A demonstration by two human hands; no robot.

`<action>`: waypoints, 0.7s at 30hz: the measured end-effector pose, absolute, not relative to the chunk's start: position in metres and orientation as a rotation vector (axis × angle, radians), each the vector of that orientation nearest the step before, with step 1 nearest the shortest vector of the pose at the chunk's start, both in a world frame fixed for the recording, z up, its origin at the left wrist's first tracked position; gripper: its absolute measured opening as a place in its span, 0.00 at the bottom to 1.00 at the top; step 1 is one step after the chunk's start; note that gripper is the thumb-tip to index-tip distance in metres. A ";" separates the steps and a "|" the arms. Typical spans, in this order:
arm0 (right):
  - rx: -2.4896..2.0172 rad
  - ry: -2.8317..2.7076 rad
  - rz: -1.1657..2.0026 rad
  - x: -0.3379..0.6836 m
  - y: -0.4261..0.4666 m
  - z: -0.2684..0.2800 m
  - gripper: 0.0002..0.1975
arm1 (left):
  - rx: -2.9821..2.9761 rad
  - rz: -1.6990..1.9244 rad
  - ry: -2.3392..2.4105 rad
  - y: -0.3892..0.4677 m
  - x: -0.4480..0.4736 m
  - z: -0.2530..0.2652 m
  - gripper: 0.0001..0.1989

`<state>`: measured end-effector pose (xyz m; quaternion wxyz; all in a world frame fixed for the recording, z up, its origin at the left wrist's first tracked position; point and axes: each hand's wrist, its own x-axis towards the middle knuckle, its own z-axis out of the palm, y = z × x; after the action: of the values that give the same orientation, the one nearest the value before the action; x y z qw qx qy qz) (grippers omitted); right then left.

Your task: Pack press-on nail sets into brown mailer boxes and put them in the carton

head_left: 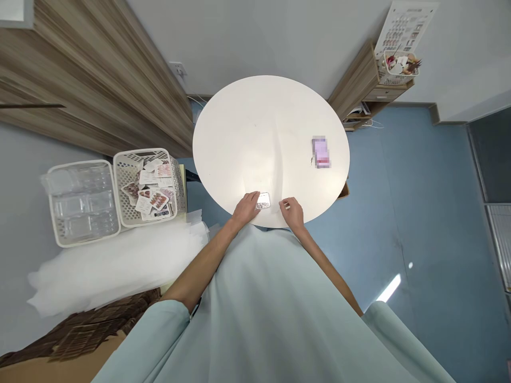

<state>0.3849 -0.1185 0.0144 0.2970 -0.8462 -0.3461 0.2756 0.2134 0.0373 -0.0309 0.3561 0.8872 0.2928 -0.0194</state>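
Note:
A small clear flat case [263, 200] with a white card-like face lies near the front edge of the round white table. Fingers and thumb of my left hand [245, 209] close on its left side. Just right of it, a long translucent white sheet [278, 159] stretches away from me over the tabletop, its right edge slightly raised. My right hand [293, 213] has its fingertips pinched together at the near right edge of that sheet. The contents of the case are too small to make out.
A blurred purple item [321, 152] lies at the table's right. To the left stand a basket of printed cards [174, 207] and a basket of clear plastic boxes [115, 213], with a stack of white translucent sheets [120, 266] below. A wooden cabinet [355, 80] stands at back right.

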 end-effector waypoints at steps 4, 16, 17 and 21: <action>-2.216 -1.305 0.754 0.360 -0.096 0.022 0.11 | 2.240 -0.019 0.751 0.037 0.210 -0.032 0.39; -2.289 -1.831 0.968 0.327 -0.057 -0.005 0.11 | 1.805 -0.030 1.287 0.043 0.190 -0.021 0.20; -2.291 -1.841 0.972 0.327 -0.056 -0.005 0.11 | 1.782 -0.047 1.306 0.043 0.192 -0.022 0.19; -2.288 -1.890 0.972 0.329 -0.054 -0.005 0.13 | 1.732 -0.057 1.351 0.043 0.201 -0.029 0.13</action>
<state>0.3288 -0.0538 -0.0046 0.0094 -0.7327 -0.6052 0.3112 0.2006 0.0425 -0.0290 0.4548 0.7020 0.5475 -0.0229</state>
